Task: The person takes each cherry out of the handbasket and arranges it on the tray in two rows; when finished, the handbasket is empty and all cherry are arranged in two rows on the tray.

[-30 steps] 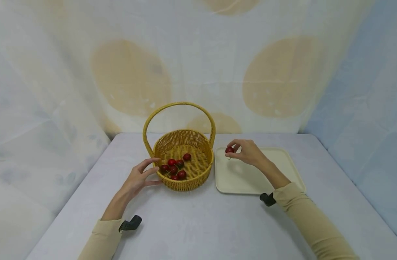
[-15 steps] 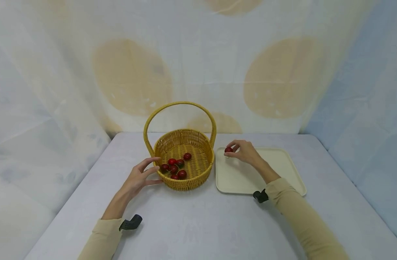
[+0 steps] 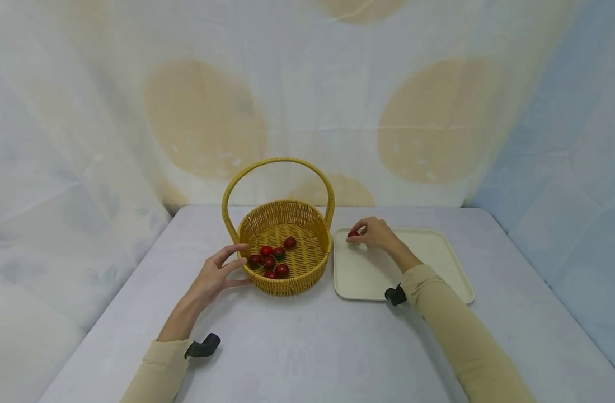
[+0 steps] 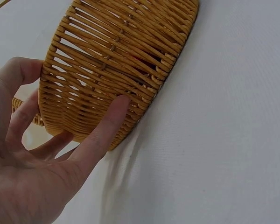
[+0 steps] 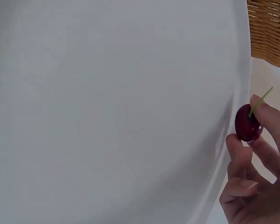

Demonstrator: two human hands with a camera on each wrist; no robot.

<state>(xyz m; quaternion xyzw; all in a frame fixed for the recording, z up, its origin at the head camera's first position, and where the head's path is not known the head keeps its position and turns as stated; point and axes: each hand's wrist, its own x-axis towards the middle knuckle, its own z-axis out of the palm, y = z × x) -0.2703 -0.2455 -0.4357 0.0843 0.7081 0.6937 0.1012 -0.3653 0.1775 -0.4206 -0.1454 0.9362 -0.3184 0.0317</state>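
A yellow-brown wicker basket [image 3: 287, 287] with a tall handle holds several dark red cherries [image 3: 282, 271]. My left hand [image 3: 211, 280] grips its left side, fingertips at the rim and another finger along the outer weave [image 4: 107, 60] in the left wrist view. Over the far left corner of a cream tray [image 3: 362, 280], my right hand [image 3: 380, 235] pinches one cherry [image 5: 247, 123] between thumb and fingers. A green stem [image 5: 261, 101] sticks up from that cherry in the right wrist view. In the head view the fingers cover part of it.
Tray and basket stand side by side on a pale cloth-covered table [image 3: 297, 347], a narrow gap between them. The basket handle [image 3: 277, 160] arches high above its rim. Hanging cloth [image 3: 327, 101] closes off the back and sides.
My right hand has moved slightly left and lower with the cherry, which shows less between the fingers. The left hand and the basket stay as they were.
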